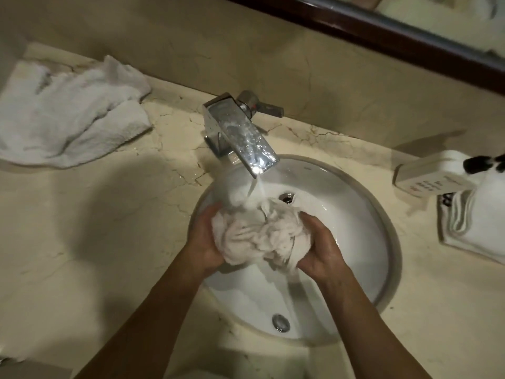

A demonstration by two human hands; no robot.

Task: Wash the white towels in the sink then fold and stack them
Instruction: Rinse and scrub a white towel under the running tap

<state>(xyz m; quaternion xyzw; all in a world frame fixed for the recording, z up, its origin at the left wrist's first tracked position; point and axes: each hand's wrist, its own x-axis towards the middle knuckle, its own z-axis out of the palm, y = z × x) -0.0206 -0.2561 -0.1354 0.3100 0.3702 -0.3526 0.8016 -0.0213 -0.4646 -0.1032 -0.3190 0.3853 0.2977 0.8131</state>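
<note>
A sodden, bunched white terry towel (257, 236) sits squeezed between the left hand (203, 242) and right hand (319, 250), both gripping it, running water striking its top.

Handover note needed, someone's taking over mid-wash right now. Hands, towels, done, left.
Left hand and right hand: both grip the wet towel, bunched over the sink.
Faucet running; stream lands on the towel's top.
Crumpled towels lie on the counter, left of the faucet. Folded towels sit right of the sink.
Done: this towel is wet and being scrubbed.
Left: finish it, wash the crumpled ones, fold, stack.
</note>
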